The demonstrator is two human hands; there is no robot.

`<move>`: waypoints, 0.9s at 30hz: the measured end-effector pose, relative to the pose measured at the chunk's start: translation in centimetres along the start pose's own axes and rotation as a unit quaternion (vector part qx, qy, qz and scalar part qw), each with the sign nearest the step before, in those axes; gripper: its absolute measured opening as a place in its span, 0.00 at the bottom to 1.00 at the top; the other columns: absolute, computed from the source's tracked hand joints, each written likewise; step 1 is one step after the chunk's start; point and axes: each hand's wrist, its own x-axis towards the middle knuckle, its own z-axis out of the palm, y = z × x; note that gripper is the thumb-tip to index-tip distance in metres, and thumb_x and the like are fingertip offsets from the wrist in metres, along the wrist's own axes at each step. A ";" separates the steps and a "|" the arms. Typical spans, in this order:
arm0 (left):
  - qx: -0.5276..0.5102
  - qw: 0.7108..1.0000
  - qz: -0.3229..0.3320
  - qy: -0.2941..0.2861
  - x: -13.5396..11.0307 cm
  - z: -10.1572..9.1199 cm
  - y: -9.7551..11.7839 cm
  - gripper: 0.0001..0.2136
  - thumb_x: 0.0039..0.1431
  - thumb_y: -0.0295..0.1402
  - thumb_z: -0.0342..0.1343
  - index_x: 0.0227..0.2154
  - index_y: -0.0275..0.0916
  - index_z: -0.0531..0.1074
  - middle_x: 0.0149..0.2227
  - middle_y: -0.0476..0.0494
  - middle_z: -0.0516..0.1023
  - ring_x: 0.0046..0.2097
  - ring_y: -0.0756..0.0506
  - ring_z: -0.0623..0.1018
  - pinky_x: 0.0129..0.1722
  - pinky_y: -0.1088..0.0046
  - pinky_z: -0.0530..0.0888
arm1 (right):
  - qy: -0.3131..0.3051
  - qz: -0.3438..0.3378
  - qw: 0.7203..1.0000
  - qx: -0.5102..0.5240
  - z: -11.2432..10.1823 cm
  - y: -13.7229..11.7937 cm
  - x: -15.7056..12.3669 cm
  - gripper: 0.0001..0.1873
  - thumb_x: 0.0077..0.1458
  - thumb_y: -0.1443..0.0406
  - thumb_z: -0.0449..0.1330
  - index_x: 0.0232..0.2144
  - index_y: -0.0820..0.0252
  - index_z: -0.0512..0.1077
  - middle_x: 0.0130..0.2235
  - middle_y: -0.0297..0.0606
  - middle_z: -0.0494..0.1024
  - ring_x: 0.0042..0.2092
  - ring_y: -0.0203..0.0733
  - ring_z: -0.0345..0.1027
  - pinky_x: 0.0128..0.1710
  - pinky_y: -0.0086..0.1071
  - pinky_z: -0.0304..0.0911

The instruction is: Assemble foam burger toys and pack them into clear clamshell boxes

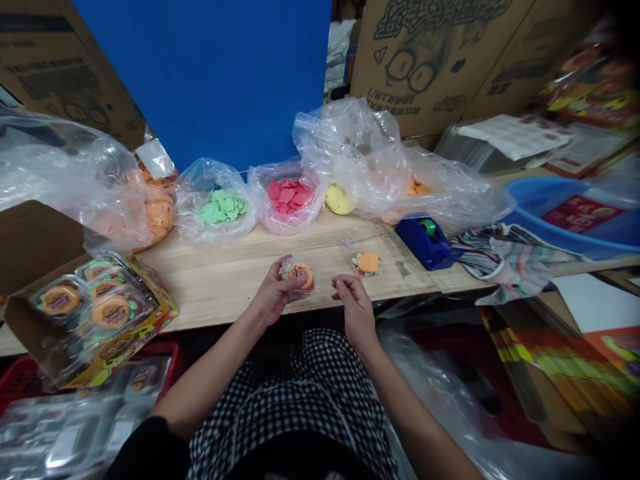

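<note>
Gripping a small clear plastic blister tray (299, 277) with a round orange burger-shaped piece (301, 274) inside it, the left hand (273, 291) sits just above the front edge of the pale wooden desk (225, 287), its fingers wrapped around the tray's side. The right hand (355, 310) is relaxed and empty, its fingers loosely curled just beside the tray and not touching it.

Lying on the desk, just right of the right hand's fingertips, is a flat orange disc on a ring of green and red pieces (368, 263). Along the desk's back edge sit open clear plastic bags of soft pieces: a large orange bag (157, 215), a green one (223, 207), a red one (289, 197), a yellow one (339, 199) and another orange one (417, 189). A dark blue tape dispenser (427, 243) rests near the desk's right end, beside a crumpled striped cloth (505, 261). Past that end stands a blue plastic basin (565, 217). Off the desk's left end, an open cardboard box (40, 247) holds a yellow-and-orange printed carton (125, 343) and clear blister packs (95, 300).
</note>
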 end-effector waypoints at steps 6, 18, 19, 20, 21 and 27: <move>0.043 0.998 0.039 -0.002 -1.2 0.0 -0.9 0.34 0.34 0.24 0.64 0.48 0.43 0.58 0.41 0.45 0.69 0.37 0.47 0.72 0.36 0.70 0.71 | -0.125 0.090 0.988 0.014 1.1 -1.5 1.8 0.17 0.48 0.51 0.53 0.22 0.57 0.62 0.20 0.27 0.58 0.23 0.32 0.51 0.22 0.26 0.51; 0.119 0.991 0.020 -0.053 -6.2 -2.8 -5.6 0.30 0.33 0.27 0.65 0.44 0.41 0.63 0.40 0.45 0.71 0.39 0.47 0.71 0.41 0.71 0.68 | -0.230 0.050 0.969 -0.078 -1.1 0.3 -4.5 0.16 0.54 0.54 0.49 0.20 0.57 0.59 0.23 0.30 0.58 0.28 0.35 0.54 0.29 0.28 0.54; 0.129 0.989 0.008 -0.067 -6.9 -3.4 -6.3 0.30 0.33 0.27 0.65 0.45 0.41 0.63 0.40 0.45 0.71 0.39 0.47 0.71 0.41 0.71 0.67 | -0.266 0.041 0.956 -0.113 -1.6 0.6 -5.3 0.16 0.54 0.55 0.48 0.21 0.57 0.60 0.24 0.30 0.59 0.30 0.36 0.55 0.31 0.29 0.53; 0.141 0.987 -0.005 -0.080 -7.7 -3.9 -7.0 0.30 0.34 0.28 0.65 0.45 0.40 0.63 0.40 0.45 0.71 0.39 0.47 0.71 0.41 0.71 0.67 | -0.303 0.032 0.941 -0.145 -2.0 0.9 -6.1 0.16 0.55 0.55 0.48 0.21 0.57 0.60 0.25 0.31 0.60 0.30 0.36 0.55 0.32 0.29 0.53; 0.154 0.984 -0.016 -0.089 -8.4 -4.5 -7.7 0.30 0.34 0.28 0.65 0.45 0.40 0.63 0.41 0.44 0.71 0.40 0.47 0.71 0.41 0.70 0.67 | -0.335 0.025 0.926 -0.171 -2.4 1.2 -6.8 0.16 0.55 0.56 0.48 0.21 0.57 0.60 0.25 0.31 0.60 0.31 0.37 0.55 0.32 0.30 0.53; 0.229 0.963 -0.067 -0.123 -11.6 -7.1 -11.2 0.29 0.36 0.31 0.64 0.46 0.39 0.64 0.44 0.43 0.70 0.45 0.44 0.70 0.43 0.70 0.67 | -0.457 0.016 0.870 -0.187 -3.6 3.5 -10.9 0.18 0.57 0.56 0.44 0.20 0.57 0.57 0.24 0.32 0.59 0.31 0.37 0.54 0.34 0.32 0.53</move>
